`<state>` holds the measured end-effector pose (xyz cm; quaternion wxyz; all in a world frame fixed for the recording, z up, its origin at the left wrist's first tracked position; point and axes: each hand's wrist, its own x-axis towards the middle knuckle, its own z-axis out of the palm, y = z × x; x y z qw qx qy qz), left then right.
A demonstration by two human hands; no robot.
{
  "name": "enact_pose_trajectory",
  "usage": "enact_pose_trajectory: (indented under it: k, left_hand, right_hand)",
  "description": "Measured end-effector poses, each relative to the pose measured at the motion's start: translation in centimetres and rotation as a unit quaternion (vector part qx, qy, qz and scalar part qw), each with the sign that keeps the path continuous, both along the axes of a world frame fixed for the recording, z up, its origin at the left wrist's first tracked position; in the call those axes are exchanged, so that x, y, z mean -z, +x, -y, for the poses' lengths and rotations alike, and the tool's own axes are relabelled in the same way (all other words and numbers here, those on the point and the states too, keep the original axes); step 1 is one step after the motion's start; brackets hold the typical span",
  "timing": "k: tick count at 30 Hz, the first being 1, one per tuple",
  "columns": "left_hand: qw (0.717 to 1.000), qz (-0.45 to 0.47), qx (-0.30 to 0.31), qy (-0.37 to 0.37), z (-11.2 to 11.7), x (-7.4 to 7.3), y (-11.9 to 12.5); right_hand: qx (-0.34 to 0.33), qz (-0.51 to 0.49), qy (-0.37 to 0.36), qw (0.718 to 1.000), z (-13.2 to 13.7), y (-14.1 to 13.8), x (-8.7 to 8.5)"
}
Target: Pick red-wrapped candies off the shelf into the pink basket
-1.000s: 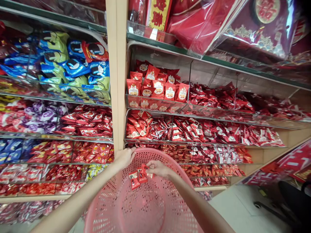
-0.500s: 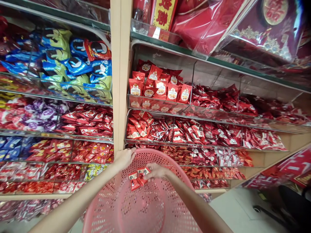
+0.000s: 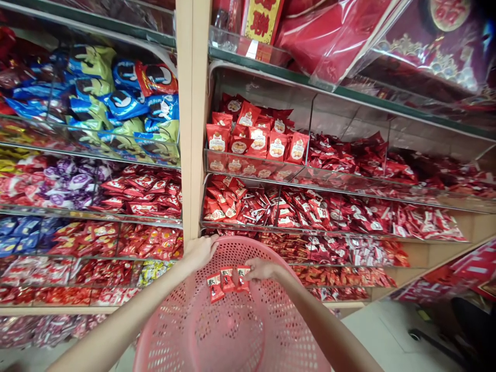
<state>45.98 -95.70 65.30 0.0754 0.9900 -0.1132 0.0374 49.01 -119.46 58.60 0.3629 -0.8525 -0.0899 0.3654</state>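
My left hand (image 3: pixel 200 251) is closed over the far rim of a pink perforated plastic basket (image 3: pixel 166 330). Inside the basket, my right hand (image 3: pixel 260 269) pinches the upper right edge of a small red candy packet (image 3: pixel 243 278) with a cream top and black lettering. Two matching packets lie just left of it in a row: a middle packet (image 3: pixel 228 279) and a tilted left packet (image 3: pixel 214 287). They rest against the basket's far inner side. Its bottom shows bare pink plastic.
A wooden upright (image 3: pixel 190 119) divides the shelves ahead. Blue and green packets (image 3: pixel 124 106) fill the left shelf; red cookie packets (image 3: pixel 258 139) stand on the right one. Clear shelf lips front rows of red sweets (image 3: pixel 302 209). A dark chair base (image 3: pixel 437 346) is on the floor at right.
My right hand has shifted slightly right with one packet, so the packets now lie spread in a row rather than overlapping. My left hand keeps its grip on the rim.
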Motion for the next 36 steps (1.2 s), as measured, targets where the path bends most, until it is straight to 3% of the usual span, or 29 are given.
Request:
enact_pose_trajectory:
  k: [7,13,19,22,25,26,30,36]
  left_hand:
    - [1.000,0.004,0.004,0.005,0.1,-0.2,-0.1]
    - [1.000,0.008,0.003,0.005,0.1,-0.1,-0.1]
    - [1.000,0.008,0.002,0.001,0.0,0.1,0.0]
    - [1.000,0.007,0.002,0.000,0.1,0.0,-0.1]
    - [1.000,0.005,-0.001,-0.001,0.1,-0.1,-0.1]
    - [1.000,0.005,-0.001,-0.001,0.2,-0.1,-0.1]
    - [1.000,0.000,-0.002,-0.004,0.2,0.1,0.0]
    - [1.000,-0.004,-0.009,-0.008,0.1,0.2,0.1]
  right_hand:
    - [0.014,0.019,0.026,0.999,-0.4,-0.8,1.2]
    - [0.058,0.131,-0.023,0.989,-1.7,-1.9,2.5]
    - [0.076,0.268,-0.102,0.955,-2.4,-4.3,1.2]
    - [-0.028,0.371,-0.097,0.923,-3.2,-5.7,0.7]
    - [-0.188,0.450,-0.086,0.869,-3.6,-6.5,1.4]
    - [-0.215,0.449,-0.089,0.863,-3.7,-6.6,1.9]
    - [-0.235,0.418,-0.100,0.872,-3.4,-6.8,3.6]
    - [-0.246,0.409,-0.111,0.872,-3.7,-7.1,3.9]
